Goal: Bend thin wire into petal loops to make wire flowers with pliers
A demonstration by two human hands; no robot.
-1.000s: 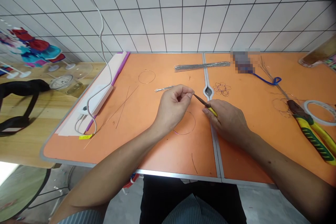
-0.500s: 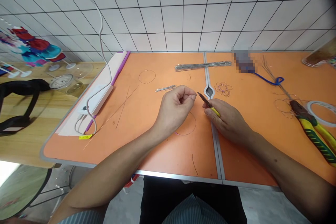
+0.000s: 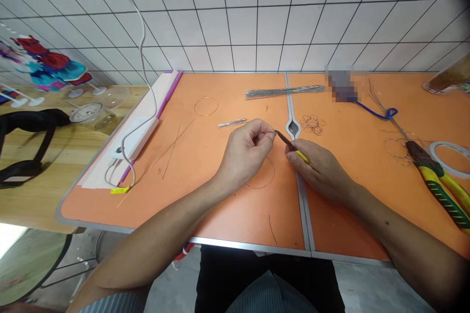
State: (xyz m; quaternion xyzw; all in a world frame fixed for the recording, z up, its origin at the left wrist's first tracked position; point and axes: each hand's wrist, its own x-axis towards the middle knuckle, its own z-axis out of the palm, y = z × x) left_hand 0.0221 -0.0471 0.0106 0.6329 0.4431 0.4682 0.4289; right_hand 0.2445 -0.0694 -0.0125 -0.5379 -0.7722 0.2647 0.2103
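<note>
My left hand [image 3: 251, 144] is closed in a pinch at the middle of the table, with the end of a thin wire at its fingertips. Below that hand curves a thin reddish wire loop [image 3: 274, 174], partly hidden by the palm. In my right hand [image 3: 318, 160] is a pair of small pliers [image 3: 286, 140] with dark jaws and yellow handles, the fingers wrapped round them. The plier tip meets the left fingertips; the exact contact is too small to make out. Just beyond the left hand lies a short bundle of silvery wires [image 3: 232, 123].
A long wire bundle [image 3: 268, 93] lies at the back. Coiled wire rings [image 3: 313, 124] sit right of the metal seam. Large yellow-green pliers [image 3: 440, 186] and a white tape ring [image 3: 450, 156] are at right. A white power strip [image 3: 137, 144] with its cable is at left.
The plier tip has closed the small gap to the left fingertips. Both hands are otherwise almost still.
</note>
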